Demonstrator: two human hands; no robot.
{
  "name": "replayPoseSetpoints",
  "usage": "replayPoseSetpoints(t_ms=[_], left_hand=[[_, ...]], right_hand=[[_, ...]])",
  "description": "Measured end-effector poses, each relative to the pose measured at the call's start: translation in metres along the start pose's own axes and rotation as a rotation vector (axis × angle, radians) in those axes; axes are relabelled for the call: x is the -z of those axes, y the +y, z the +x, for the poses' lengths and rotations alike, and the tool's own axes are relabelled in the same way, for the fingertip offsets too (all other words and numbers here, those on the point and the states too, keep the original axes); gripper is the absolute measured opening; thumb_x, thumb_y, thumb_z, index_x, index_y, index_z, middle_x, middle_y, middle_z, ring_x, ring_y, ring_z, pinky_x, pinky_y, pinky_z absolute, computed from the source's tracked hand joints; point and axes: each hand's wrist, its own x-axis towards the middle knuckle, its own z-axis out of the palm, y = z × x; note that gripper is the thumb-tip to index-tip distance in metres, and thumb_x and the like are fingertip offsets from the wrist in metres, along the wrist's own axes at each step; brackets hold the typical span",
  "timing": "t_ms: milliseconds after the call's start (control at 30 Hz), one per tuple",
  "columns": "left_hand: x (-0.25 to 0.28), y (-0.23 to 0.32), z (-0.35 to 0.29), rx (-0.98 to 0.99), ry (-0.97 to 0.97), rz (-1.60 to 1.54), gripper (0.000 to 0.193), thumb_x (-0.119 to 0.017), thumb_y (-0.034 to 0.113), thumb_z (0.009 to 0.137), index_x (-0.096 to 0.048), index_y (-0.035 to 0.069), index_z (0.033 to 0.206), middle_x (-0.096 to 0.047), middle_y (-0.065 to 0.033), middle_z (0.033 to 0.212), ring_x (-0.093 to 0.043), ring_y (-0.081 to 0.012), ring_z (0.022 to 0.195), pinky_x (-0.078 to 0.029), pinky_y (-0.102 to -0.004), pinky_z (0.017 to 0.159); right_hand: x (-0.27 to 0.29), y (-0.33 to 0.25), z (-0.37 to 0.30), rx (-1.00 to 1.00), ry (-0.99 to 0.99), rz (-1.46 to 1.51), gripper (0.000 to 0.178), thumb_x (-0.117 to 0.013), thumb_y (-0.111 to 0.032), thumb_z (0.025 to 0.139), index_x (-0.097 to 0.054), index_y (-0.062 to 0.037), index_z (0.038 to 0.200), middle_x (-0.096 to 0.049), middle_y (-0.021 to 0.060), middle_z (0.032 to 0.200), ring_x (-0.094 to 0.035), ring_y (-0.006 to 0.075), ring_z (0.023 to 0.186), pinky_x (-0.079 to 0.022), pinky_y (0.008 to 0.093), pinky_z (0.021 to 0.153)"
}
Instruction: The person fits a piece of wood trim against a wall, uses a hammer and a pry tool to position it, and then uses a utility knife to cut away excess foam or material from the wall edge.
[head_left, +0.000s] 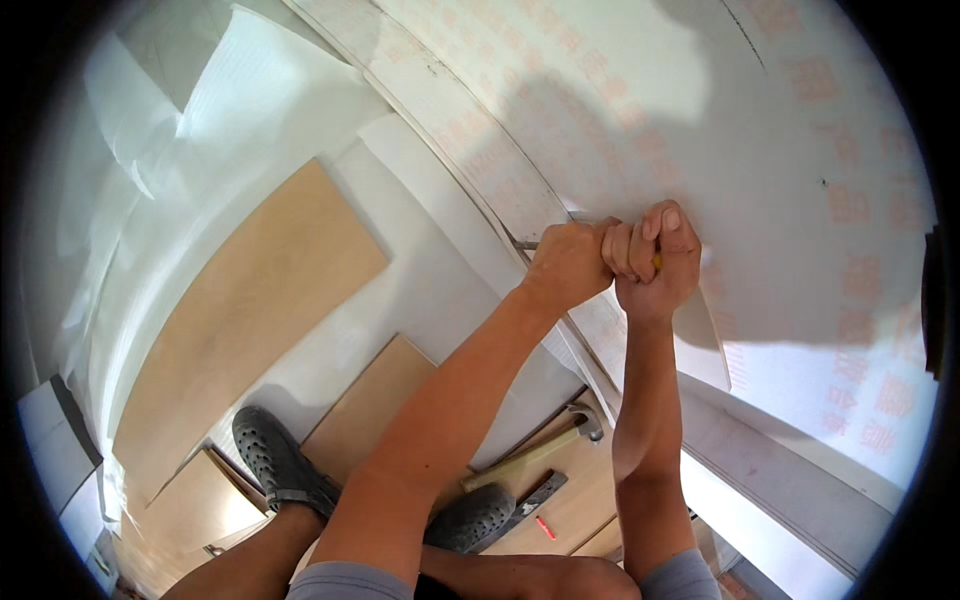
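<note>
My left hand [570, 265] and my right hand [655, 265] are both closed, pressed side by side at the edge of a white printed panel [800, 240]. A bit of yellow [657, 261] shows between the fingers of my right hand, and a thin dark shaft [525, 245] sticks out to the left of my left hand. These look like parts of one yellow-handled tool, mostly covered by my fingers. Its exact kind cannot be made out. The shaft's end lies by the seam along a pale strip [470, 140] at the panel's edge.
Wood-look floor planks [250, 300] lie over white sheeting [400, 300] to the left. Between my arms are a claw hammer [530, 455], a flat black bar [540, 498] and a small red stick [545, 528]. My feet wear dark clogs [265, 450].
</note>
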Motion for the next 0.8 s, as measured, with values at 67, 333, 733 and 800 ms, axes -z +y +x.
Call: replayPoseSetpoints(t_ms=[67,333,733,800], left_hand=[[0.003,0.001,0.0,0.016,-0.045,0.046,0.015,-0.074,0.015,0.076,-0.066,0.007,0.087,-0.07,-0.0153,0.076,-0.066,-0.0398,0.072,-0.052,-0.0464,0.062],[0.026,0.002,0.029,0.088,-0.602,0.108,0.022,-0.074,0.018,0.078,-0.069,0.01,0.098,-0.072,-0.017,0.082,-0.068,-0.0393,0.08,-0.054,-0.0464,0.068],[-0.007,-0.005,-0.009,-0.15,-0.008,0.088,0.032,-0.081,0.018,0.076,-0.066,0.008,0.103,-0.069,-0.0097,0.072,-0.068,-0.0317,0.066,-0.053,-0.0397,0.057],[-0.013,-0.003,-0.012,-0.203,0.078,0.097,0.036,-0.082,0.016,0.074,-0.066,0.008,0.105,-0.068,-0.0095,0.071,-0.068,-0.0308,0.066,-0.052,-0.0391,0.056]], right_hand=[[-0.005,0.003,-0.005,0.027,0.108,-0.016,0.035,-0.041,-0.023,0.111,-0.051,-0.0021,0.085,-0.03,-0.0008,0.05,-0.025,0.0114,0.043,-0.03,0.032,0.045],[-0.039,0.01,-0.005,0.173,0.687,-0.106,0.026,-0.043,-0.019,0.107,-0.05,-0.0034,0.087,-0.035,0.0013,0.053,-0.03,0.0116,0.046,-0.035,0.0317,0.047],[-0.024,0.009,-0.021,0.136,0.424,-0.085,0.038,-0.044,-0.026,0.111,-0.05,-0.0038,0.08,-0.032,-0.0006,0.05,-0.031,0.013,0.044,-0.035,0.033,0.047],[-0.017,0.007,-0.024,0.138,0.344,-0.101,0.039,-0.044,-0.026,0.111,-0.051,-0.0034,0.08,-0.032,-0.0007,0.05,-0.032,0.013,0.044,-0.034,0.0331,0.047]])
